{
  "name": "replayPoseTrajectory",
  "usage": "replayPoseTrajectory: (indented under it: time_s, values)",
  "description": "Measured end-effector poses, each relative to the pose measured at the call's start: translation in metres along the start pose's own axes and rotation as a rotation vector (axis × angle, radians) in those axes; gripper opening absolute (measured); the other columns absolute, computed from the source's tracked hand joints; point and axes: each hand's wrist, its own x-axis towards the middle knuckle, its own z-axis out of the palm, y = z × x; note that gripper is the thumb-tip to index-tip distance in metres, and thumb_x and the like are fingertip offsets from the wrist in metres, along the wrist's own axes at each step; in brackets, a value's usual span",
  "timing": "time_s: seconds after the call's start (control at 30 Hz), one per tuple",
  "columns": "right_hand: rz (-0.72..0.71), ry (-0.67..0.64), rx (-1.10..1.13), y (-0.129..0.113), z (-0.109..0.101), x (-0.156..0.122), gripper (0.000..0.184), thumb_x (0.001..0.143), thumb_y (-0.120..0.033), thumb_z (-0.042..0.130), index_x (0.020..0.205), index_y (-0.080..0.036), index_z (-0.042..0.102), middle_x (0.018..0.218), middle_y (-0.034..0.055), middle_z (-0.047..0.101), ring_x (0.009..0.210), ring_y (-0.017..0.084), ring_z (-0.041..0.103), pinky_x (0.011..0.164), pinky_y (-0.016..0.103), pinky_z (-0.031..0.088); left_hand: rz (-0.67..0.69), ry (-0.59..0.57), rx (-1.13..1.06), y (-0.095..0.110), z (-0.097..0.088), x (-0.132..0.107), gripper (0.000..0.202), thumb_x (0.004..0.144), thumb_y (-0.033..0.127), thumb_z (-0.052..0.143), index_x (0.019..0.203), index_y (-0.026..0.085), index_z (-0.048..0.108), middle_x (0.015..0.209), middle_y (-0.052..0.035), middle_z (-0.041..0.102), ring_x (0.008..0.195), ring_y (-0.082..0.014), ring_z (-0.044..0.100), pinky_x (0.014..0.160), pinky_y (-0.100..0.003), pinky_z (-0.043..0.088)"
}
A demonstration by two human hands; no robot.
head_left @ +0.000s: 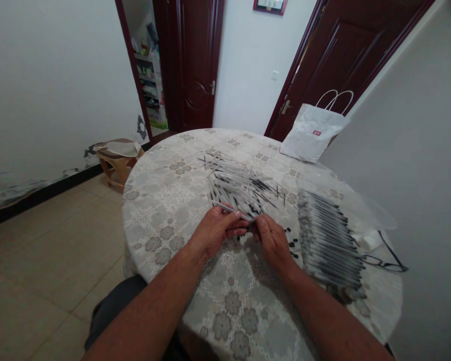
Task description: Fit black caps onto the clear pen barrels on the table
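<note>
Caution: pinching one slim pen tube between left hand and right hand fingertips, possibly risking fumbling it into loose pile, scattering black caps.

L hand & R hand on one pen tube; loose pile behind, neat row R.

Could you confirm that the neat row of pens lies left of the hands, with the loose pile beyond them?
Not quite: the head view shows the neat row of pens right of the right hand and left hand, the loose pile beyond them.
</note>
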Motion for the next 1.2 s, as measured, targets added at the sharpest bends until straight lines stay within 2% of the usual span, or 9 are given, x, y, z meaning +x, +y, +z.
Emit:
replayPoseTrajectory:
  time_s: [0.07, 0.13, 0.2, 0.37, 0.53, 0.63, 0.77, 0.97, 1.2]
  values:
    - [-0.004, 0.032, 0.005, 0.0006, -0.0006, -0.0006, 0.02, 0.1, -0.041, 0.052, 0.102, -0.022, 0.06, 0.081, 0.0009, 0.065, 0.072, 0.017, 0.059, 0.068, 0.029, 0.044, 0.015, 0.01, -0.002, 0.0, -0.0002, -0.0001, 0.027, 0.083, 0.021, 0.079, 0.095, 0.017, 0.055, 0.095, -0.0123, 0.076, 0.082, -0.0207, 0.077, 0.071, -0.031, 0.064]
    - [-0.008, 0.045, -0.021, 0.0006, -0.0006, -0.001, 0.02, 0.097, -0.04, 0.058, 0.106, -0.022, 0.059, 0.084, 0.001, 0.065, 0.072, 0.018, 0.059, 0.067, 0.029, 0.044, 0.024, 0.016, -0.001, -0.0005, -0.0008, 0.0002, 0.027, 0.083, 0.021, 0.079, 0.095, 0.016, 0.056, 0.094, -0.0121, 0.076, 0.082, -0.0207, 0.076, 0.07, -0.031, 0.064]
    - [-0.004, 0.027, -0.06, 0.0005, 0.0, -0.001, 0.019, 0.099, -0.039, 0.053, 0.098, -0.022, 0.061, 0.079, 0.0008, 0.063, 0.069, 0.017, 0.057, 0.065, 0.029, 0.042, 0.02, 0.011, 0.0, -0.0015, -0.0017, 0.0008, 0.027, 0.082, 0.021, 0.079, 0.095, 0.016, 0.055, 0.095, -0.0121, 0.076, 0.081, -0.0204, 0.076, 0.07, -0.031, 0.064]
    - [0.012, -0.021, -0.04, 0.0017, 0.0012, -0.0005, 0.039, 0.105, -0.04, 0.038, 0.075, -0.023, 0.055, 0.066, 0.0, 0.055, 0.062, 0.017, 0.052, 0.061, 0.029, 0.039, 0.001, -0.014, 0.014, -0.0035, -0.0024, 0.0015, 0.028, 0.082, 0.022, 0.08, 0.094, 0.016, 0.055, 0.098, -0.0138, 0.076, 0.081, -0.0207, 0.076, 0.071, -0.032, 0.064]
    - [-0.025, 0.035, -0.018, 0.0002, -0.0005, -0.0009, 0.019, 0.098, -0.04, 0.056, 0.105, -0.022, 0.059, 0.082, -0.0001, 0.064, 0.071, 0.017, 0.058, 0.066, 0.028, 0.043, 0.03, -0.009, 0.016, -0.0025, -0.0024, 0.0007, 0.025, 0.084, 0.022, 0.078, 0.094, 0.015, 0.056, 0.096, -0.0131, 0.076, 0.082, -0.021, 0.076, 0.072, -0.032, 0.064]
    - [-0.029, 0.001, -0.074, -0.0025, -0.0007, -0.0003, 0.018, 0.1, -0.038, 0.052, 0.096, -0.022, 0.061, 0.078, 0.0, 0.062, 0.07, 0.017, 0.057, 0.065, 0.028, 0.041, 0.014, -0.02, 0.018, -0.0023, -0.0031, 0.0011, 0.025, 0.083, 0.021, 0.079, 0.092, 0.015, 0.056, 0.095, -0.0131, 0.076, 0.082, -0.0209, 0.076, 0.072, -0.032, 0.064]
    - [-0.018, -0.05, -0.074, -0.0023, -0.0002, 0.0005, 0.035, 0.104, -0.038, 0.041, 0.076, -0.023, 0.056, 0.068, -0.0002, 0.057, 0.064, 0.016, 0.052, 0.062, 0.028, 0.039, -0.003, -0.019, 0.024, -0.002, -0.0033, 0.0017, 0.026, 0.082, 0.02, 0.079, 0.092, 0.016, 0.056, 0.094, -0.0124, 0.076, 0.081, -0.021, 0.076, 0.07, -0.031, 0.064]
    - [-0.063, -0.007, -0.07, -0.0045, -0.0019, -0.0008, 0.021, 0.1, -0.038, 0.049, 0.093, -0.022, 0.06, 0.075, -0.0004, 0.06, 0.069, 0.017, 0.055, 0.064, 0.029, 0.039, -0.003, 0.001, 0.02, 0.0005, -0.0005, 0.0001, 0.025, 0.082, 0.02, 0.08, 0.091, 0.015, 0.057, 0.092, -0.0122, 0.076, 0.08, -0.0211, 0.076, 0.07, -0.032, 0.065]
    - [-0.048, -0.056, -0.051, -0.0046, -0.0013, 0.0003, 0.033, 0.104, -0.037, 0.043, 0.076, -0.023, 0.054, 0.069, -0.0011, 0.056, 0.066, 0.016, 0.053, 0.064, 0.029, 0.038, 0.002, 0.009, 0.07, 0.0012, -0.0016, 0.0001, 0.025, 0.082, 0.023, 0.08, 0.09, 0.015, 0.057, 0.093, -0.0132, 0.076, 0.08, -0.0214, 0.076, 0.07, -0.032, 0.064]
